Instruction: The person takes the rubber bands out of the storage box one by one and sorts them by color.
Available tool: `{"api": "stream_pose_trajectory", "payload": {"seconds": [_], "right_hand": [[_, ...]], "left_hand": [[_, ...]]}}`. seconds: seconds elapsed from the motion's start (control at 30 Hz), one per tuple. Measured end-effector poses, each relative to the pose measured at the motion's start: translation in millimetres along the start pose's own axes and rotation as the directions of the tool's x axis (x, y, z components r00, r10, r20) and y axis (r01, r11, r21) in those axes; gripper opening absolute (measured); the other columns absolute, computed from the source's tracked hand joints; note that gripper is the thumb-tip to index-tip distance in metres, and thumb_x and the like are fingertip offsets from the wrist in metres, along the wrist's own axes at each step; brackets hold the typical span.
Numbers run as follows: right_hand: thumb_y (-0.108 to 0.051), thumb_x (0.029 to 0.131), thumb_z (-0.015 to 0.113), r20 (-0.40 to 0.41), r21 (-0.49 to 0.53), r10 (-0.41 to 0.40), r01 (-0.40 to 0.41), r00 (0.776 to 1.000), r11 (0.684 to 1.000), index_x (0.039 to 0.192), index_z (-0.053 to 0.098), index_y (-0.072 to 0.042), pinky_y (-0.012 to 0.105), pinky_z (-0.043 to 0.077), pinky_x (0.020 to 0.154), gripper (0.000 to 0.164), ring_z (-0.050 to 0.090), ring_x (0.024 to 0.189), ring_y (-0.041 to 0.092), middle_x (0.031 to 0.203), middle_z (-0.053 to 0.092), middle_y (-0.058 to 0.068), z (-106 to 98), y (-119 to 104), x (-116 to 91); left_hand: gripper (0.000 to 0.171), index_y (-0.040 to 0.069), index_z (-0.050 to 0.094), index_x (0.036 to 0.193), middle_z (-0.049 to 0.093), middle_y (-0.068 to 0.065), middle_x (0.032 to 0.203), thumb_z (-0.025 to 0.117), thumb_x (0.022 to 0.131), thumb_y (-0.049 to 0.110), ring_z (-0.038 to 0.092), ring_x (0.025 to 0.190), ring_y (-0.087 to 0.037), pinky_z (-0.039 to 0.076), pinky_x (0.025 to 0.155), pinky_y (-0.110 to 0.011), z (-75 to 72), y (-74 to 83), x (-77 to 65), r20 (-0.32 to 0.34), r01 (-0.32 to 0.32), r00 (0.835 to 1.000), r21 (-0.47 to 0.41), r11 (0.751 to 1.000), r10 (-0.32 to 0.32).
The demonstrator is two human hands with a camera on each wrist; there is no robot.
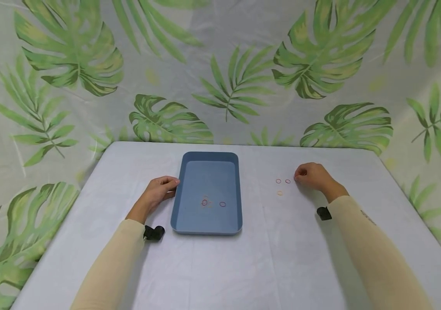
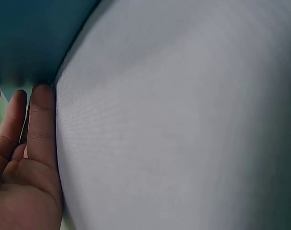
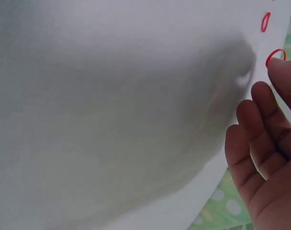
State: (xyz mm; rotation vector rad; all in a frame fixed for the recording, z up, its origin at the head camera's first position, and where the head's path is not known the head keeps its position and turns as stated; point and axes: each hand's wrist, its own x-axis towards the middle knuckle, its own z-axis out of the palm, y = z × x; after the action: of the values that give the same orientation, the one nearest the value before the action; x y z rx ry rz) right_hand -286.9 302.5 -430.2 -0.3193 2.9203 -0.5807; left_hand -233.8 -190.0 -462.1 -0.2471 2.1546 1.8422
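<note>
My right hand (image 1: 315, 176) is just above the table at the right, pinching a small red rubber band (image 3: 275, 53) at the thumb tip in the right wrist view. Left of it on the cloth lie two red rubber bands (image 1: 288, 181) and a yellow rubber band (image 1: 280, 193). My left hand (image 1: 158, 190) touches the left side of a blue tray (image 1: 208, 224). In the left wrist view its fingers (image 2: 41, 120) are straight, tips against the tray's outer wall. Inside the tray lie red rubber bands (image 1: 222, 204) and faint pale ones, hard to make out.
A white cloth (image 1: 220, 275) covers the table. Behind it hangs a leaf-patterned curtain (image 1: 243, 112), also along both sides. Each wrist carries a small black camera (image 1: 154, 233).
</note>
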Motion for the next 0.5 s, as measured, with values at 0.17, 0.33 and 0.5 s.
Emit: {"api": "stream_pose_trajectory", "payload": {"seconds": [0.17,0.33,0.5], "right_hand": [[-0.013,0.092,0.064,0.001,-0.018,-0.012,0.012,1.0,1.0,0.09,0.07,-0.005,0.038,0.047,0.076,0.01,0.057,0.084,0.026,0.093,0.069,0.013,1.4,1.6,-0.5],[-0.011,0.091,0.065,0.006,-0.048,-0.023,0.023,1.0,0.999,0.087,0.07,-0.005,0.038,0.047,0.075,0.009,0.055,0.083,0.025,0.09,0.066,0.013,3.7,1.7,-0.6],[-0.011,0.091,0.063,-0.008,-0.106,-0.012,0.011,1.0,0.994,0.089,0.07,-0.004,0.045,0.049,0.079,0.01,0.056,0.086,0.028,0.093,0.066,0.015,8.7,2.0,0.8]], "left_hand": [[0.035,-0.004,0.059,0.126,0.061,-0.001,0.113,0.059,0.101,0.02,0.057,0.102,-0.007,0.055,0.092,-0.022,-0.3,-0.6,0.3,-0.009,0.005,1.0,0.002,1.0,-0.005],[0.035,-0.004,0.059,0.126,0.062,-0.001,0.113,0.059,0.1,0.02,0.058,0.102,-0.007,0.055,0.092,-0.022,0.6,-1.2,0.9,-0.01,0.007,1.0,0.001,1.0,-0.007],[0.035,-0.003,0.059,0.126,0.061,-0.003,0.116,0.059,0.101,0.021,0.057,0.105,-0.008,0.055,0.096,-0.025,-0.2,-1.9,1.3,-0.015,0.009,1.0,0.012,1.0,-0.009]]}}
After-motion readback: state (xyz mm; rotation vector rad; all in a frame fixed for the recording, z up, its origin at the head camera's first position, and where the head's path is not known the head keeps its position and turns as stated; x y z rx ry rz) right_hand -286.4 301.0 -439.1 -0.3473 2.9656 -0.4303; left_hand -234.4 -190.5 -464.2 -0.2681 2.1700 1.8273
